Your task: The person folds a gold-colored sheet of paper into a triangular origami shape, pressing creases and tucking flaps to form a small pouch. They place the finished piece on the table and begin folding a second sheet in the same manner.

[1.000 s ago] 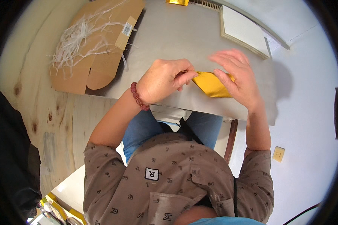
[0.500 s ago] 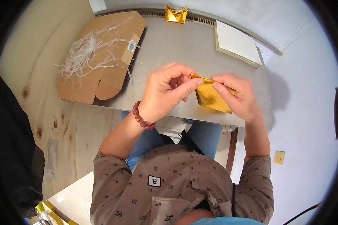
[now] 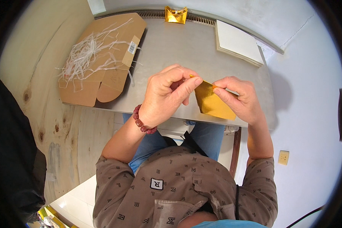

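Note:
A sheet of shiny gold paper (image 3: 213, 102) hangs between my two hands over the near edge of the grey table. Its upper edge is pinched between thumb and fingers of my left hand (image 3: 169, 91), which wears a dark red bead bracelet (image 3: 139, 121). Further right along that same edge, my right hand (image 3: 241, 95) grips the paper between thumb and forefinger. The lower part of the sheet slants down toward me. At the far edge of the table stands a folded gold paper piece (image 3: 176, 16), apart from both hands.
On the left lies a flat brown cardboard box (image 3: 117, 78) heaped with thin whitish strips (image 3: 81, 55). A stack of white paper (image 3: 239, 42) rests at the far right of the grey table (image 3: 171, 45). A wall socket (image 3: 283, 157) is at the right.
The gold paper has tilted: its upper edge slopes more and its face looks flatter and less glossy. Both hands keep their pinch, with only a slight shift of the fingers.

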{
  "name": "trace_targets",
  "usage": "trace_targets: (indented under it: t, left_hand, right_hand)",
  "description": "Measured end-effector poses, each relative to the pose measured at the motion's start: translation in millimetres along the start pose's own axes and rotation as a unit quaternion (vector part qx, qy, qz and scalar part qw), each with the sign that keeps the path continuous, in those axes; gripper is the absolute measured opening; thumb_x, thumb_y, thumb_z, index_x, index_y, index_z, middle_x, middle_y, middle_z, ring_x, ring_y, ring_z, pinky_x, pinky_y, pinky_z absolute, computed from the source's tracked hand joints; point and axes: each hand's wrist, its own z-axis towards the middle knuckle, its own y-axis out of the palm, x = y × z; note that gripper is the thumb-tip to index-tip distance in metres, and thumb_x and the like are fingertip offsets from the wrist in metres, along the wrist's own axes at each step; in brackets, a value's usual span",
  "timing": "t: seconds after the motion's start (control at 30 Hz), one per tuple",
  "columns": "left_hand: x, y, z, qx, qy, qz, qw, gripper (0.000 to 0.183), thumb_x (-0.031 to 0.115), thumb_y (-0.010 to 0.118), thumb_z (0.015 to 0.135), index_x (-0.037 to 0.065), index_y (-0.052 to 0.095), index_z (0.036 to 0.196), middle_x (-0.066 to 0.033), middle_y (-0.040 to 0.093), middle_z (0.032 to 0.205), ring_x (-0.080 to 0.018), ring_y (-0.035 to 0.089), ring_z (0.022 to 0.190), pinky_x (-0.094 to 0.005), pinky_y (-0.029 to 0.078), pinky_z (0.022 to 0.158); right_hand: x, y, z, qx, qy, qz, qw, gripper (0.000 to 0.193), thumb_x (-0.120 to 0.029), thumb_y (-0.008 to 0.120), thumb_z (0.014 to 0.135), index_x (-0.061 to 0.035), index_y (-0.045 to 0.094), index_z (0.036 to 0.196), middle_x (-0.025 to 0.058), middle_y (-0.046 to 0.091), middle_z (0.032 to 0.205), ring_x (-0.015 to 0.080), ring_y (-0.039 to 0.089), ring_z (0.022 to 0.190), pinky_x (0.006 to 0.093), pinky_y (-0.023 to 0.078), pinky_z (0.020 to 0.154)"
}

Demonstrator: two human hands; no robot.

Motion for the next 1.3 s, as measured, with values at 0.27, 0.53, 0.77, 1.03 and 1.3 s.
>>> trace_targets:
  t: [0.27, 0.53, 0.77, 1.03, 1.3]
  left_hand:
    - [-4.9, -0.3, 0.2, 0.011, 0.0, -0.018, 1.0, 0.014, 0.013, 0.071, 0.105, 0.0, 0.075, 0.1, -0.0016, 0.062, 0.087, -0.004, 0.055, 0.06, -0.022, 0.043, 0.055]
    - [-5.0, -2.0, -1.3, 0.003, 0.01, -0.008, 1.0, 0.028, 0.022, 0.063, 0.111, 0.0, 0.069, 0.095, -0.0024, 0.059, 0.081, -0.0067, 0.053, 0.063, -0.0241, 0.043, 0.058]
    - [-6.1, -0.3, 3.0, 0.012, -0.021, -0.01, 1.0, 0.027, 0.023, 0.063, 0.111, 0.0, 0.073, 0.101, -0.0019, 0.063, 0.084, -0.0063, 0.055, 0.064, -0.0226, 0.045, 0.059]
    - [-33.1, -14.4, 8.2, 0.0, -0.128, -0.029, 0.991, 0.022, 0.025, 0.07, 0.108, 0.004, 0.076, 0.105, 0.0021, 0.066, 0.076, -0.0021, 0.058, 0.066, -0.0186, 0.04, 0.053]
    - [-73.9, -32.5, 4.9, -0.032, -0.244, 0.135, 0.96, 0.019, 0.027, 0.069, 0.104, 0.009, 0.075, 0.102, -0.0028, 0.074, 0.086, -0.0144, 0.069, 0.074, -0.0294, 0.05, 0.059]
  right_hand:
    - [-2.0, 1.4, 0.7, -0.005, -0.011, 0.003, 1.0, 0.01, -0.013, 0.071, 0.101, -0.0041, 0.075, 0.103, 0.0093, 0.072, 0.086, 0.0231, 0.067, 0.077, 0.0339, 0.051, 0.07]
    - [-3.6, 1.1, 1.7, -0.013, -0.003, 0.021, 1.0, 0.01, -0.012, 0.071, 0.102, -0.0033, 0.074, 0.101, 0.0082, 0.07, 0.082, 0.0206, 0.064, 0.073, 0.0324, 0.05, 0.067]
    - [1.5, 0.2, 3.0, -0.022, 0.062, 0.057, 0.996, 0.013, -0.014, 0.07, 0.103, -0.0015, 0.073, 0.102, 0.0039, 0.062, 0.074, 0.0101, 0.054, 0.068, 0.0276, 0.047, 0.063]
    - [41.7, -4.2, 5.4, -0.101, 0.135, 0.106, 0.98, 0.017, -0.018, 0.067, 0.106, -0.0018, 0.072, 0.109, -0.0018, 0.066, 0.082, 0.0052, 0.056, 0.078, 0.0249, 0.048, 0.071]
    - [112.6, 0.2, 20.6, -0.182, 0.22, 0.104, 0.953, 0.021, -0.021, 0.065, 0.107, -0.0023, 0.073, 0.112, -0.0011, 0.072, 0.096, 0.0078, 0.061, 0.09, 0.0273, 0.051, 0.082]
